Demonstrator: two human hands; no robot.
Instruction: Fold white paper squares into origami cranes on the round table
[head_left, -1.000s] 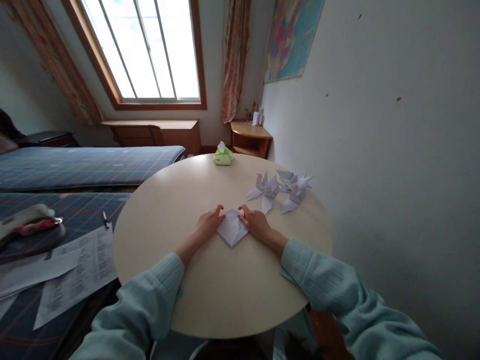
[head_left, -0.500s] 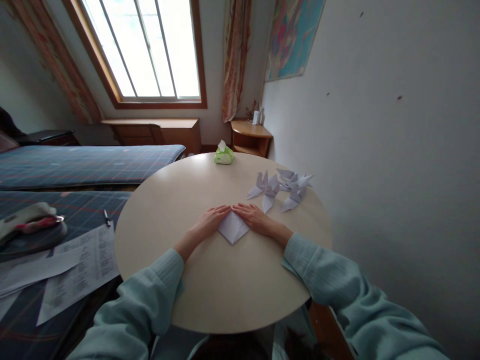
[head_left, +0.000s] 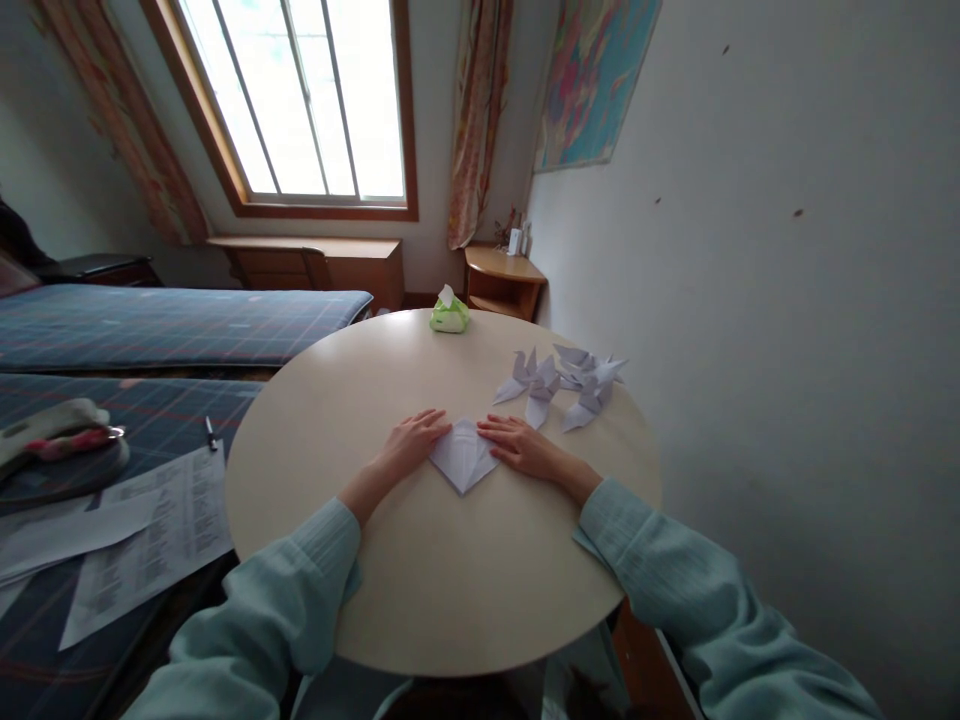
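A folded sheet of white paper (head_left: 463,458) lies flat on the round cream table (head_left: 450,580), one corner pointing toward me and crease lines across its face. My left hand (head_left: 413,440) rests flat with fingers stretched over the paper's left edge. On the opposite side my right hand (head_left: 521,444) lies flat, its fingertips on the right edge. Neither hand grips anything. Just beyond my right hand stand several folded paper birds (head_left: 540,385), some overlapping one another.
A green tissue pack (head_left: 449,312) sits at the table's far edge. To the left are beds with plaid covers (head_left: 180,325), printed sheets (head_left: 150,540), a pen (head_left: 211,434) and a grey-and-pink item (head_left: 64,440). A white wall (head_left: 787,350) runs along the right.
Both hands have slid apart from the paper's top corner, outward along its left and right edges. More of the paper's upper part shows now. The view has shifted slightly.
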